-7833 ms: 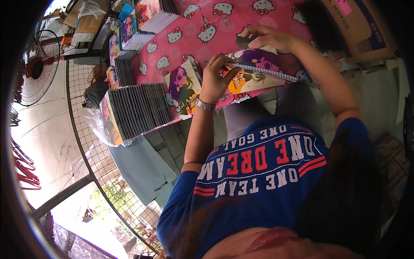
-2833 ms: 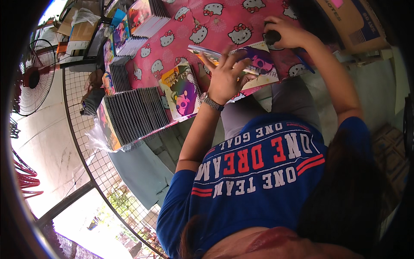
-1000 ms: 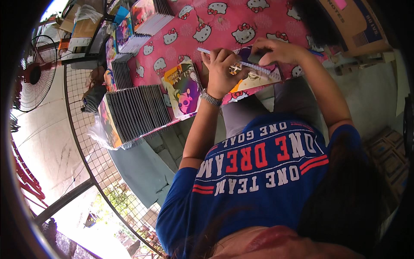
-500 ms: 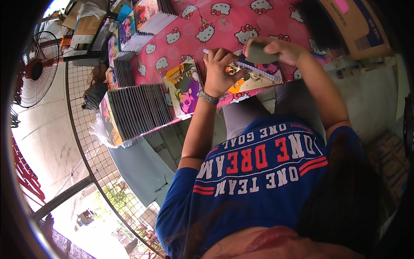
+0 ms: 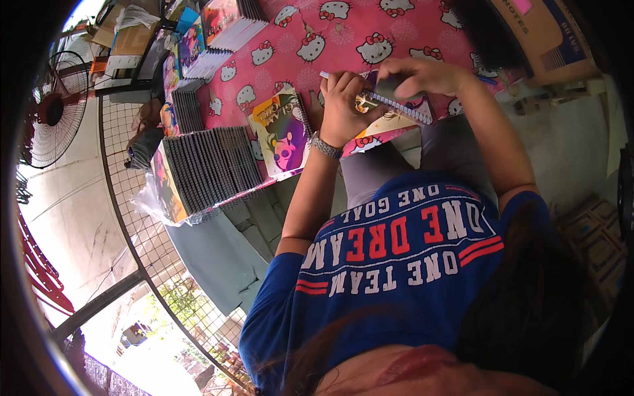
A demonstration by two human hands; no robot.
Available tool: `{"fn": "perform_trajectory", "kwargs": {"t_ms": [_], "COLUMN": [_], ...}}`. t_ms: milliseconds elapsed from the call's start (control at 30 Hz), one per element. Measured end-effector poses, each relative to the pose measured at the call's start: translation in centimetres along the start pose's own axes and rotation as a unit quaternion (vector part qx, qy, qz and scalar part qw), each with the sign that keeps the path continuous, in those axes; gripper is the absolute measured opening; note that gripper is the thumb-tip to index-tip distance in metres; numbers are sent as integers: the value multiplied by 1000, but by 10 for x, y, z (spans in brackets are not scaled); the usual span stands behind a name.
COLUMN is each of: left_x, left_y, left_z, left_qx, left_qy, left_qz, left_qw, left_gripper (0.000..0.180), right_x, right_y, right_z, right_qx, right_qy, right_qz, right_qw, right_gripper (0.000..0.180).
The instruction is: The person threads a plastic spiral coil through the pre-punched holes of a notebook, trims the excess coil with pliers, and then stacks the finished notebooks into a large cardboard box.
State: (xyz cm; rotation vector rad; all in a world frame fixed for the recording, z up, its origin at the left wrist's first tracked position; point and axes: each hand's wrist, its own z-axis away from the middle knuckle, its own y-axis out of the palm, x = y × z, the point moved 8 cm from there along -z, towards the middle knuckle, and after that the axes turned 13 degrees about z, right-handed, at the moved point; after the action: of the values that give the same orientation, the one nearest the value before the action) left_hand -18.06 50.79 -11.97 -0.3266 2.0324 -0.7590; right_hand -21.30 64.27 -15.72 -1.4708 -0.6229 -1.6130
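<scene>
Standing off the tabletop's left side, a floor fan [image 5: 51, 111] faces a wire mesh fence [image 5: 142, 218]. Along the left edge of the pink cartoon-cat tabletop [image 5: 370, 30], a row of spiral notebooks [image 5: 210, 168] lies packed spine-up in clear wrap, with more stacked notebooks [image 5: 221, 26] toward the far left corner. Just right of the row, a single notebook with a colourful cartoon cover [image 5: 282, 138] lies flat at the near edge. Next comes the left hand [image 5: 347, 109], a metal watch at its wrist, its grip closed on the left end of a spiral-bound notebook [image 5: 389, 112] that sits at the near edge, about mid-width of the tabletop. The right hand [image 5: 422, 76] meets it from the right, its fingers curled narrowly over a dark object on the notebook's top; what that object is cannot be told. A brown cardboard box [image 5: 535, 33] rests at the far right corner. Below, the person's blue shirt [image 5: 396, 264] fills the lower frame.
</scene>
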Motion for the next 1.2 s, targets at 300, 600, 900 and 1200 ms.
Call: {"fn": "perform_trajectory", "kwargs": {"t_ms": [300, 600, 900, 1200], "left_x": [-3, 38, 38, 52], "left_y": [-17, -33, -22, -23], "left_z": [-1, 2, -1, 1], "left_qx": [-4, 34, 51, 23], "left_qy": [18, -113, -104, -122], "left_qz": [7, 100, 156, 177], "left_qw": [1000, 988, 981, 976], "left_gripper": [53, 30, 30, 28], "right_x": [-7, 8, -4, -42], "right_y": [-16, -5, -13, -51], "right_z": [-20, -42, -44, -53], "right_qx": [-57, 51, 17, -98], "right_qy": [16, -64, -42, 65], "right_qz": [55, -73, 50, 402], "right_qw": [997, 994, 998, 908], "right_gripper": [54, 48, 57, 50]}}
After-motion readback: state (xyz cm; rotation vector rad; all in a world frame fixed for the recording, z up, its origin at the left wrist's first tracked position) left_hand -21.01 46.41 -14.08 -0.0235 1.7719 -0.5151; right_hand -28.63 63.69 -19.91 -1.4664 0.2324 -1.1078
